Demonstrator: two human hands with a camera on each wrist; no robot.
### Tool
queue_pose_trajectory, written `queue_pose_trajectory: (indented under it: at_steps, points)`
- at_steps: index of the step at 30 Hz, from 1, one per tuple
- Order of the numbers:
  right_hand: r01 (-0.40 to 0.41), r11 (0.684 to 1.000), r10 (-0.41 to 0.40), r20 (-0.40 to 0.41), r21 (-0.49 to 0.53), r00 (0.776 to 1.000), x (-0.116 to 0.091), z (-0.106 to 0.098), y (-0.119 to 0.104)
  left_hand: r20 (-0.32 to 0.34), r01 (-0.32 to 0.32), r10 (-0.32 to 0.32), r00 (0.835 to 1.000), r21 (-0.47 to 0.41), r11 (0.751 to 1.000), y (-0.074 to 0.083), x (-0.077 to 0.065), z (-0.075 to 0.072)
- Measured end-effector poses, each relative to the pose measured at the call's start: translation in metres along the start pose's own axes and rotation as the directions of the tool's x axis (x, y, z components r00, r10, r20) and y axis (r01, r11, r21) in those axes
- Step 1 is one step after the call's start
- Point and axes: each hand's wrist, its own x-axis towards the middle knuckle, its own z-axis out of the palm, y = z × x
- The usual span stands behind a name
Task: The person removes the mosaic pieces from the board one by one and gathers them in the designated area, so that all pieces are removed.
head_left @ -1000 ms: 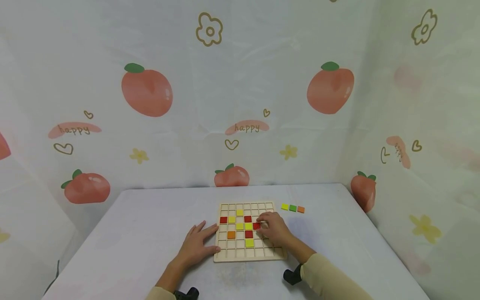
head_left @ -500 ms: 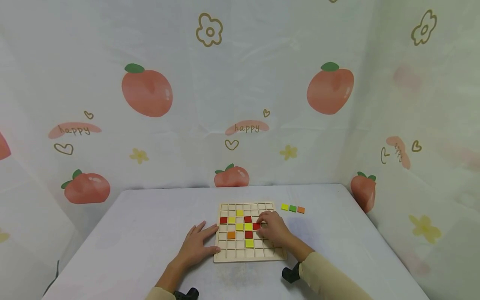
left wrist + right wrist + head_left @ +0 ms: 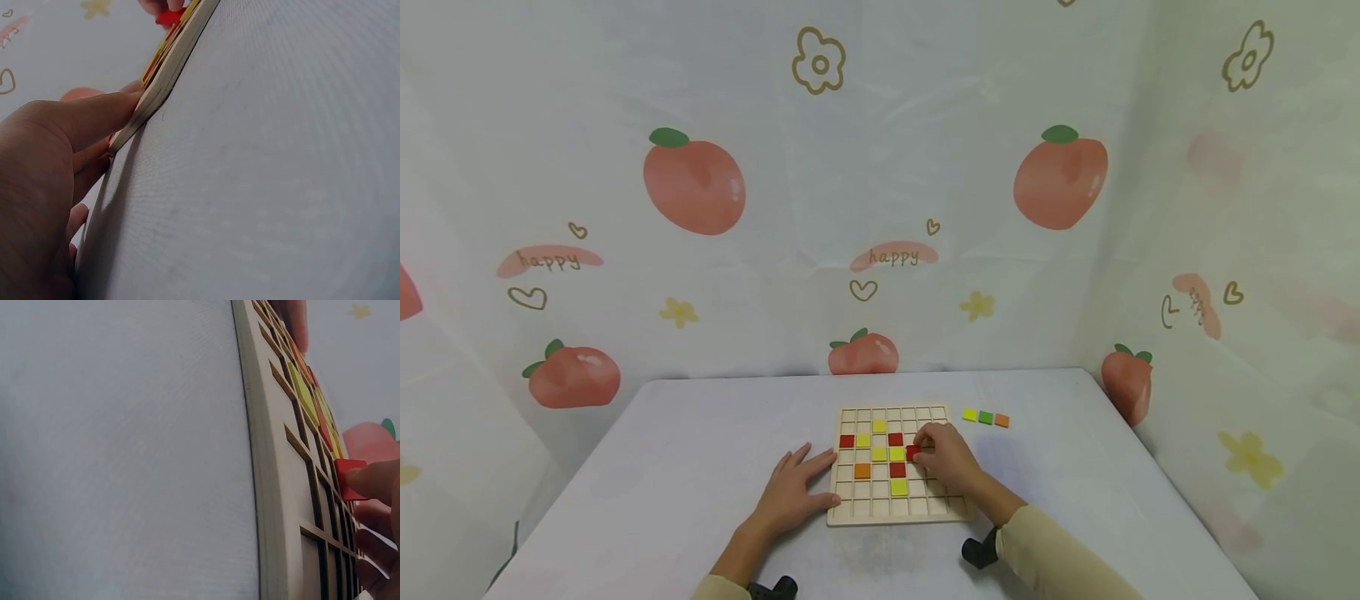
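A wooden grid board point(image 3: 880, 510) lies on the table, with red, yellow and orange square tiles in some of its cells. My right hand point(image 3: 953, 458) is over the right half of the board and pinches a red tile point(image 3: 912, 453). In the right wrist view that red tile point(image 3: 345, 481) stands up out of the grid, the thumb point(image 3: 375, 480) against its face. Along the board's left edge rests my left hand point(image 3: 795, 487), fingers spread and thumb on the near left corner. The left wrist view has the thumb point(image 3: 106, 115) touching the board's rim.
Beyond the board's far right corner, a yellow tile point(image 3: 970, 415), a green tile point(image 3: 986, 417) and an orange tile point(image 3: 1002, 421) lie in a row on the white tabletop point(image 3: 722, 433). A printed cloth point(image 3: 760, 317) hangs behind the table.
My right wrist and sleeve have shifted slightly left, while the fingers stay at the red tile. My left hand and the board look unmoved.
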Motion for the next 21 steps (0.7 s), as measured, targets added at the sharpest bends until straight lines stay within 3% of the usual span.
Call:
queue_pose_trajectory:
  at_steps: [21]
  points:
    - [0.079,0.994,-0.075,-0.057,0.078,0.996,-0.0060,-0.0054,0.0050,-0.009,-0.013,0.013,1.000,0.006,1.000,-0.0018,0.0005,0.0008]
